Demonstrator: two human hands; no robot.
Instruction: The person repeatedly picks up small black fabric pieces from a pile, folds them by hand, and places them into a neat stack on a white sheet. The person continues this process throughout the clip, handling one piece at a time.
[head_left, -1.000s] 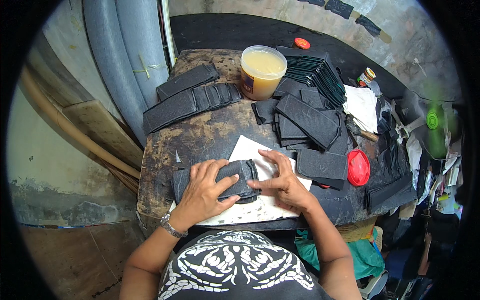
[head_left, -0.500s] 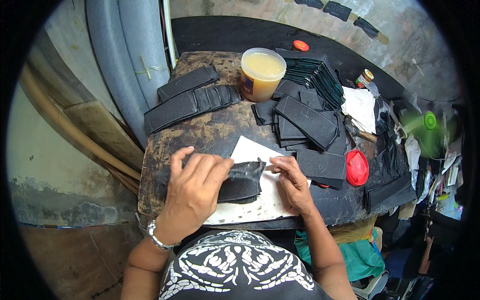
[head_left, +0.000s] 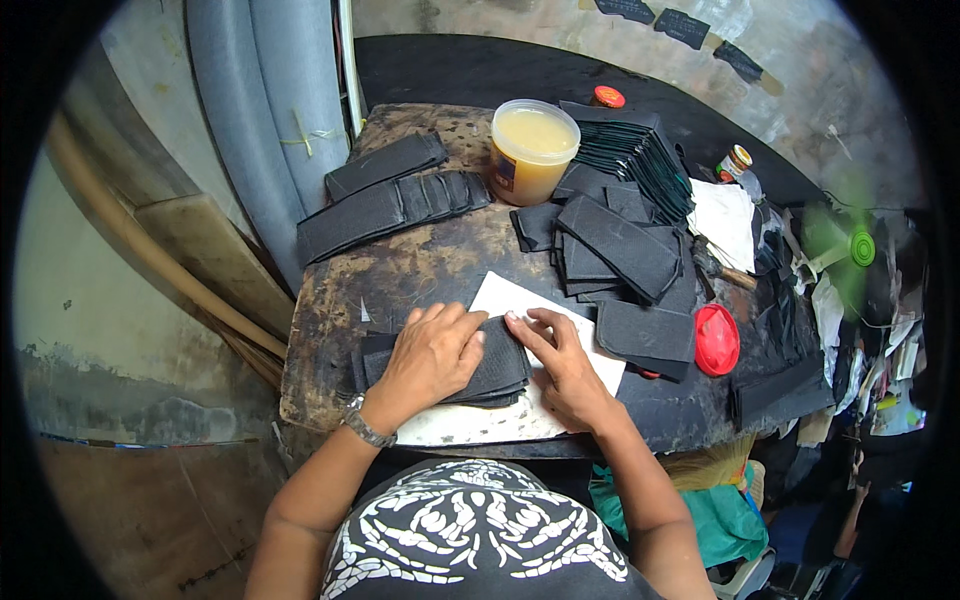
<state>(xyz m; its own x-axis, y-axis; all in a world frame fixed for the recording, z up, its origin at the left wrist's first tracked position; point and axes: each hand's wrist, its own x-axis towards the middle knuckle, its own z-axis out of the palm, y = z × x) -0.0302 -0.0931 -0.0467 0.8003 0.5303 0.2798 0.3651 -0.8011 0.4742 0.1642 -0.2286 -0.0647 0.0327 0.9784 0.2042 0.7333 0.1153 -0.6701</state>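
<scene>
My left hand [head_left: 430, 355] lies flat, palm down, on a small stack of black leather pieces [head_left: 495, 370] at the near edge of the worn table [head_left: 400, 270]. My right hand [head_left: 560, 360] rests beside it, fingertips touching the stack's right edge. The stack sits on a white sheet [head_left: 520, 415]. A watch is on my left wrist.
A tub of yellow glue [head_left: 530, 150] stands at the back. Piles of black leather pieces lie at back left [head_left: 385, 205] and to the right [head_left: 620, 235]. A red lid [head_left: 716, 340], white cloth [head_left: 725, 220], small jar [head_left: 735, 160] and green fan [head_left: 845, 250] are on the right.
My left hand lifted a black piece half a second ago and has now pressed it flat onto the stack. My right hand slid in to the stack's edge.
</scene>
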